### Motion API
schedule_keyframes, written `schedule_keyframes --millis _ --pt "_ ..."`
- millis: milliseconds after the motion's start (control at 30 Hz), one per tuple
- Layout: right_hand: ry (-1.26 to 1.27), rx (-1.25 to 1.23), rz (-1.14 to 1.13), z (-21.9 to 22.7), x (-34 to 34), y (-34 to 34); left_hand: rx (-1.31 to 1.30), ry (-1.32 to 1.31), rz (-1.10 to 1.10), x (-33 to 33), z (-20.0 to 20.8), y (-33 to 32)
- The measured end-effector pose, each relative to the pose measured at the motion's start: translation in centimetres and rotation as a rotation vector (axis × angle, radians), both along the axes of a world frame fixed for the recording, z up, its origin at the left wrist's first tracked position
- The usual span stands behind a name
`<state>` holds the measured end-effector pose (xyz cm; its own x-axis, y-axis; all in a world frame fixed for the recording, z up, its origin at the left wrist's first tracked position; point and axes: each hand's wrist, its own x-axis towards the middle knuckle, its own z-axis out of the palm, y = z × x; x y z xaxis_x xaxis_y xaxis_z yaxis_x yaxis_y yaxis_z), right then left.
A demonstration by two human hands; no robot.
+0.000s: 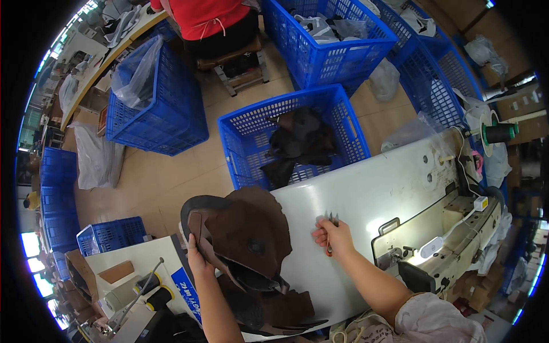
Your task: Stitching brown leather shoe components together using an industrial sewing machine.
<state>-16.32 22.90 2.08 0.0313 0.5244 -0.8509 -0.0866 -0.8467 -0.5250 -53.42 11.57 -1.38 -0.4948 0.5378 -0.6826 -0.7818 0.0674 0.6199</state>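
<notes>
My left hand (199, 262) is closed on the left edge of a stitched dark brown leather piece (249, 226), which looks like a shoe upper with a black lining. The piece is held up over the left end of a white sewing machine table (309, 214). More brown leather pieces (269, 311) lie below it, near the table's front edge. My right hand (338, 237) is over the middle of the table, its fingers curled around small thread snips (329, 249) with an orange handle and dark blade tips. The snips are apart from the leather.
To the right stands a sewing machine (452, 234) with its lamp lit, with a thread spool (498, 133) behind it. Beyond the table, a blue crate (240, 123) holds dark leather pieces. Other blue crates (171, 97) stand around. A person in red (211, 17) sits at the back.
</notes>
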Motion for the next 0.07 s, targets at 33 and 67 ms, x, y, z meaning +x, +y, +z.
schedule_keyframes --millis 33,67 --pt "0.010 0.000 0.020 -0.15 0.23 0.20 0.020 0.008 -0.027 0.24 0.05 0.47" --pt "0.028 -0.005 0.040 -0.28 0.02 0.08 0.015 0.004 -0.031 0.43 0.00 0.64"
